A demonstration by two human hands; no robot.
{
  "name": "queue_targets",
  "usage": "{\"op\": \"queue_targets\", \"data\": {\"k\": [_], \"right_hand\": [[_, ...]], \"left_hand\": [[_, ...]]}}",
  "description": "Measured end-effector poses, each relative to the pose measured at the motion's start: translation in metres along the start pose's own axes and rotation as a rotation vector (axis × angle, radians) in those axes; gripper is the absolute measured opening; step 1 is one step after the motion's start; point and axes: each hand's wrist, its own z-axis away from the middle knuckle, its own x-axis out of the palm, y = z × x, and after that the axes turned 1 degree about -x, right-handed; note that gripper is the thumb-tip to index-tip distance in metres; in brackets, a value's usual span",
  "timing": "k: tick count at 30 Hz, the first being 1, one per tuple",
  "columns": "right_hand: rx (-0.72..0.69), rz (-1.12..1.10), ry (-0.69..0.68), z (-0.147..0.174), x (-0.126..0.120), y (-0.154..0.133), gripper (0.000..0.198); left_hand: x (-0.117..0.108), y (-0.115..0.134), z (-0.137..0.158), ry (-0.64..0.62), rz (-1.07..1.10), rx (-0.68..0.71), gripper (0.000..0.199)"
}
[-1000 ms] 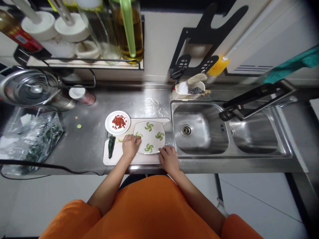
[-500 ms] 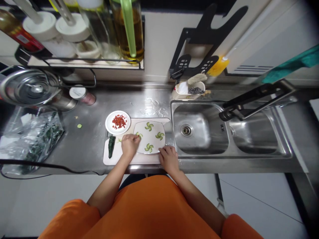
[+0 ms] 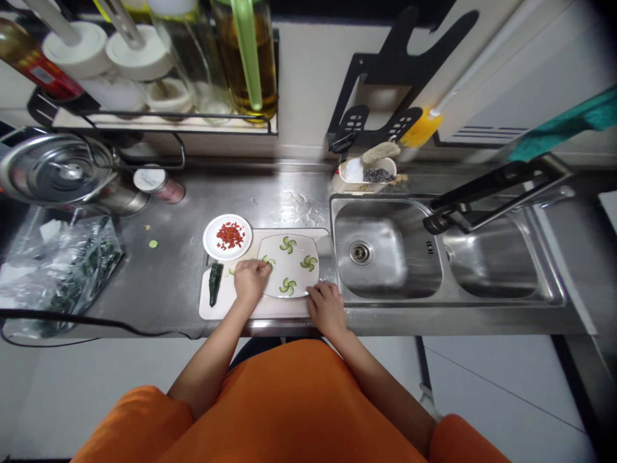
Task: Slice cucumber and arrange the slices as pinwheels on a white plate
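1. Only slightly has the left hand [image 3: 252, 281] shifted since one second ago; the plate [image 3: 297, 266] stays on the cutting board [image 3: 282, 310].
2. Left fingers are bent together at the plate's left edge; I cannot tell if they pinch something.
3. Right hand [image 3: 326, 303], loosely curled, touches the plate's near right corner; I cannot tell if it grips.
4. Cucumber slices [image 3: 288, 245] form flowers on the plate; red pieces [image 3: 230, 236] lie in the dish [image 3: 210, 243].
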Motion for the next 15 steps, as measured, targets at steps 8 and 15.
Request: {"op": "queue_targets", "data": {"k": [8,15], "right_hand": [[-0.003,-0.011,-0.009,0.0,-0.001,0.0,0.025],[-0.007,-0.018,-0.005,0.0,-0.002,0.0,0.025]], "left_hand": [[-0.004,-0.004,0.003,-0.016,0.017,0.012,0.017],[-0.011,-0.011,0.002,0.019,0.02,0.034,0.016]]}}
